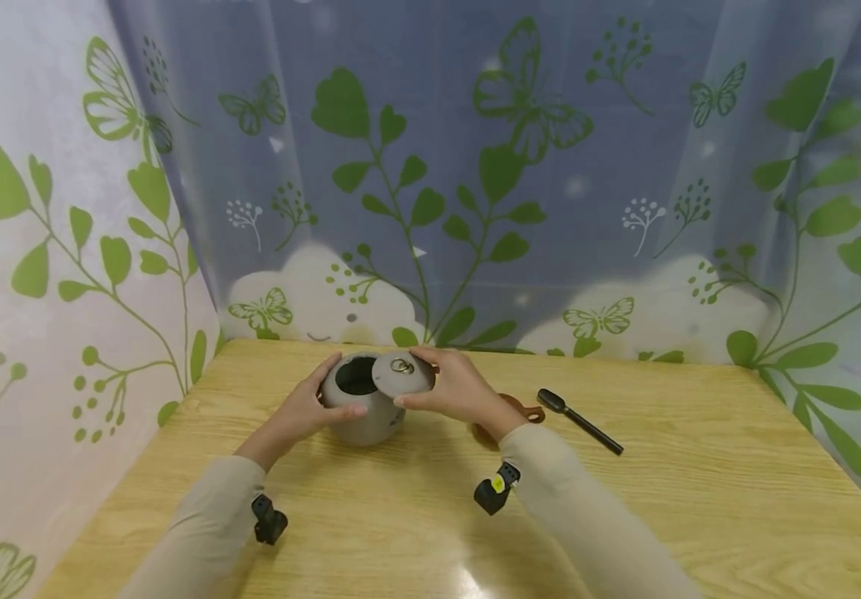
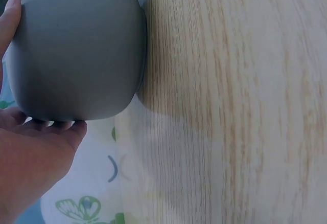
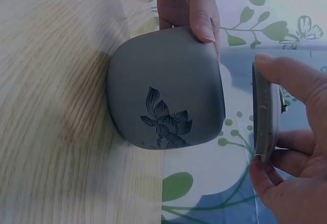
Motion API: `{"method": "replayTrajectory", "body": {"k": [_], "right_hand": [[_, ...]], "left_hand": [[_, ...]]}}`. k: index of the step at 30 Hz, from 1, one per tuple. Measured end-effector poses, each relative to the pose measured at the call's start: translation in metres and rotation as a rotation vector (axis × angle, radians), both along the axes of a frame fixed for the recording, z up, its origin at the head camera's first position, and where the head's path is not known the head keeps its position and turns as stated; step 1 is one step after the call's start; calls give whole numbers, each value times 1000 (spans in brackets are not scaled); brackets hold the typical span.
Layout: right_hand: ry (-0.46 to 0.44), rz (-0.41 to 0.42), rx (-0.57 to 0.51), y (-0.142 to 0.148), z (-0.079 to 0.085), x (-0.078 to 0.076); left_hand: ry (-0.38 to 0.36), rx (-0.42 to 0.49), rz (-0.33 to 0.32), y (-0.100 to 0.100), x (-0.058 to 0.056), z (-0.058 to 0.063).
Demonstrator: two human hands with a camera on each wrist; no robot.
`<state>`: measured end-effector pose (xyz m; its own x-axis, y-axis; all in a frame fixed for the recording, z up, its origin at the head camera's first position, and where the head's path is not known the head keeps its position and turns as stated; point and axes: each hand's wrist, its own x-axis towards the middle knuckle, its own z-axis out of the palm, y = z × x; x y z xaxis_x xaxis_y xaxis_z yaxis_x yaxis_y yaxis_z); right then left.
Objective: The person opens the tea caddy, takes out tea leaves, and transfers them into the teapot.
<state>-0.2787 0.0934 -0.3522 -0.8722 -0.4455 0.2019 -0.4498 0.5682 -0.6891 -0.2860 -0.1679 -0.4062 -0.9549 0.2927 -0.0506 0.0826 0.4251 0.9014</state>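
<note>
A grey ceramic jar (image 1: 363, 424) with a dark floral motif stands on the table, its round mouth uncovered. My left hand (image 1: 299, 416) holds it from the left, thumb on the near side and fingers round the far side. In my right hand (image 1: 460, 384) is the jar's round grey lid (image 1: 400, 381), gripped at its edges, with a metal ring on top. In the head view the lid overlaps the right side of the mouth. The right wrist view shows a gap between the lid (image 3: 264, 109) and the jar (image 3: 168, 81).
Partly hidden behind my right wrist is a reddish-brown object (image 1: 484, 434) with a looped handle. Right of it lies a slim black utensil (image 1: 583, 422) with a wider end. The wooden table (image 1: 700, 466) ends at a patterned curtain (image 1: 437, 249) at the back.
</note>
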Motion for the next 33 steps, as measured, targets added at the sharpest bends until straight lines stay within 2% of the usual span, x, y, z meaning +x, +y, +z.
{"method": "replayTrajectory", "body": {"k": [9,18,25,33], "right_hand": [[-6,7,31,-30,0,-11],[35,5,97,-54,-3,-19],[78,-8,166,-62,-7,-21],[93,-13,164,-63,-12,-22]], "left_hand": [[-30,48,-31,-3,1,-1],[-49,80,-46,-3,0,-1],[-50,73,-43,-3,0,-1],[-48,74,-39,-4,-1,-2]]}}
